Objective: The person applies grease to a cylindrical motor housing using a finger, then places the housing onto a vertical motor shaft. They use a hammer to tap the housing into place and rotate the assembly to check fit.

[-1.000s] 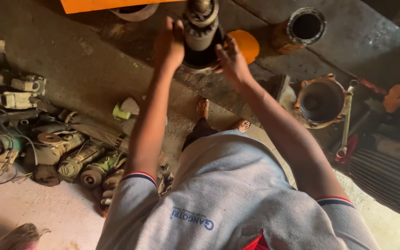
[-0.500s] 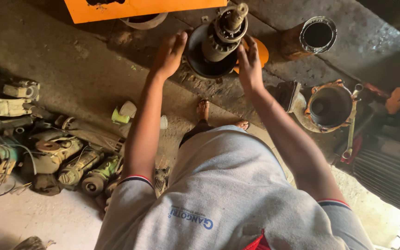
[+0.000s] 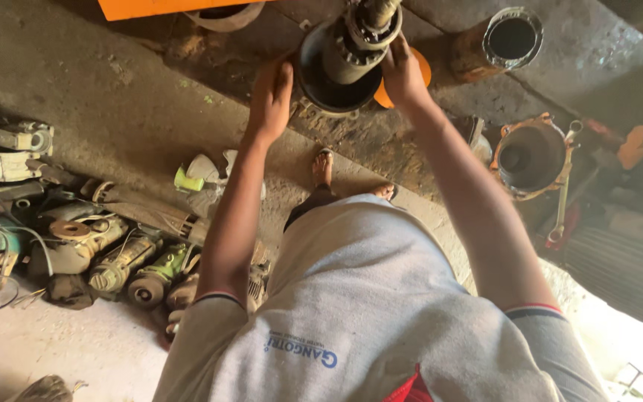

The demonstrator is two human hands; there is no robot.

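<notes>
Nearest the camera are the person's grey short-sleeved shirt (image 3: 381,320) and two bare arms reaching forward over the concrete floor (image 3: 113,97). The left hand (image 3: 269,100) lies flat against the left side of the dark round metal housing with a stepped shaft rising from it (image 3: 340,56), its fingers (image 3: 283,74) held together and pointing up along the rim. The right hand (image 3: 403,74) grips the housing's right side, fingers curled round the edge, so the part sits upright between both palms, above the floor. Just behind the right hand an orange round lid (image 3: 420,71) peeks out. To the right stands a rusty open metal cylinder (image 3: 530,156), its dark inside unreadable, with a long spanner (image 3: 563,193) beside it. Farther back a black-mouthed rusty pipe section (image 3: 507,41) stands open; what it contains cannot be told. At far left lies a heap of worn power tools (image 3: 76,238).
</notes>
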